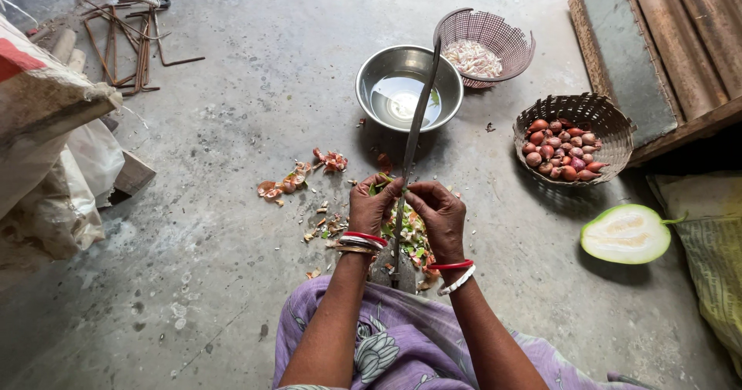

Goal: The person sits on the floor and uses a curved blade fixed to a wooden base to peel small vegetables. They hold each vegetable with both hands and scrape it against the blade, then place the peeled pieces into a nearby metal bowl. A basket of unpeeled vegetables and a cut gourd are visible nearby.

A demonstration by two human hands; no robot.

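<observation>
A person seated on a concrete floor [232,228] is pinching a small green piece [384,182] between the fingers of the left hand [372,204] and the right hand [439,214], both closed on it and pressing it against the edge of an upright curved blade [413,139] that is rising from a base between the knees. What exactly the green piece is cannot be made out; it is sitting at the fingertips, right at the blade, above a heap of green and pale trimmings [413,239] lying on the floor under the hands. Red and white bangles [363,240] are circling both wrists, and a purple flowered garment [386,344] is covering the lap.

Reddish skins [297,177] are lying scattered just left of the hands. Beyond the blade, a steel bowl [371,73] is holding some water, and a pink mesh basket [510,38] touching its far right side is holding pale peeled pieces [471,56]. To the right, well apart from the hands, a woven basket [610,127] is holding red shallots [560,149], and a halved green gourd [624,234] is lying cut side up near it. Sacks [54,166] are leaning at the left edge, with rusty metal rods [124,46] beyond them.
</observation>
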